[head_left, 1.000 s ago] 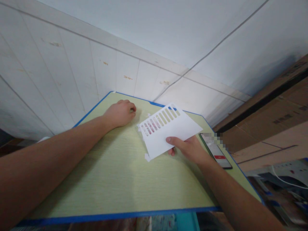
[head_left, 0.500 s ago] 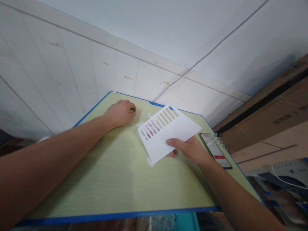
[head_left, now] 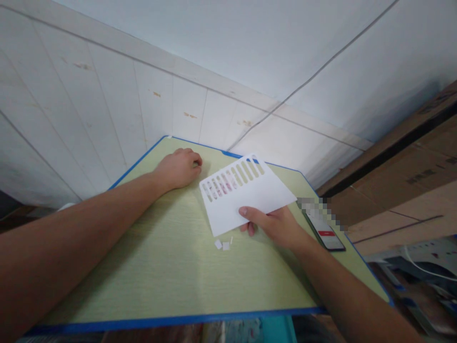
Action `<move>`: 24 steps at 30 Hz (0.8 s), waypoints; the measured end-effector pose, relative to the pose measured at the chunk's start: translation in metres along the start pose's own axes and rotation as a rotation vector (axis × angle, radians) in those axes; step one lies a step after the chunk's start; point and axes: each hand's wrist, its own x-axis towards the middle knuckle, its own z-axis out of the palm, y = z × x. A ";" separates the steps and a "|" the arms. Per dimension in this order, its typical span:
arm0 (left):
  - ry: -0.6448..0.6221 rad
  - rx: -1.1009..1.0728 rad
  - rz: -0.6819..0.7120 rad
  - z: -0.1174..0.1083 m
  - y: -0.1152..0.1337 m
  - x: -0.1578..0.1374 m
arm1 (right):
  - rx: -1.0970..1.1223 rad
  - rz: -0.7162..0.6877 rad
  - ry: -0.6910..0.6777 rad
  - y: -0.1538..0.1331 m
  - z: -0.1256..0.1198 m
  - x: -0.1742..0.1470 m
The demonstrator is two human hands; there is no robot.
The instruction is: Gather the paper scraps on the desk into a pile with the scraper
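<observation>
My right hand [head_left: 271, 224] grips the lower edge of a white paper card [head_left: 232, 207], thumb on top and fingers underneath. A row of long rounded slots is cut along the card's far side. Reddish printed marks show through the left slots and the table through the right ones. The card is held tilted above the table. My left hand [head_left: 180, 167] rests on the table left of the card, fingers loosely curled, with nothing visible in them. Small white paper scraps [head_left: 225, 246] lie below the card's near corner.
The pale green table [head_left: 160, 267] has a blue rim and stands against a white panelled wall [head_left: 185, 109]. A phone [head_left: 326, 233] with a lit screen lies at the right edge. Large cardboard boxes [head_left: 400, 176] stand beyond it, and a grey cable [head_left: 303, 83] runs down the wall.
My right hand has shifted the card slightly left and raised its near corner, so the small scraps below it now show. My left hand has stayed in place.
</observation>
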 end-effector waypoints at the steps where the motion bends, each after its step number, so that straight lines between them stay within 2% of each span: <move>1: 0.000 0.001 -0.002 0.000 0.000 0.000 | 0.005 -0.002 0.021 -0.001 0.000 0.000; 4: -0.005 0.001 -0.005 -0.001 0.001 0.000 | 0.019 -0.008 0.097 -0.005 -0.003 0.000; 6: -0.007 -0.004 -0.008 -0.002 0.002 -0.001 | 0.042 -0.002 0.089 -0.008 -0.006 0.000; 12: -0.012 -0.010 -0.018 -0.003 0.004 -0.001 | 0.109 0.035 -0.029 -0.009 -0.013 -0.003; 16: -0.007 0.002 -0.018 -0.004 0.004 -0.001 | 0.151 0.123 -0.175 -0.005 -0.019 -0.006; 19: -0.009 0.015 -0.011 -0.003 0.004 -0.001 | 0.192 0.138 -0.273 -0.003 -0.023 -0.008; 24: -0.009 0.020 -0.014 -0.003 0.005 0.000 | 0.240 0.118 -0.262 0.005 -0.026 -0.006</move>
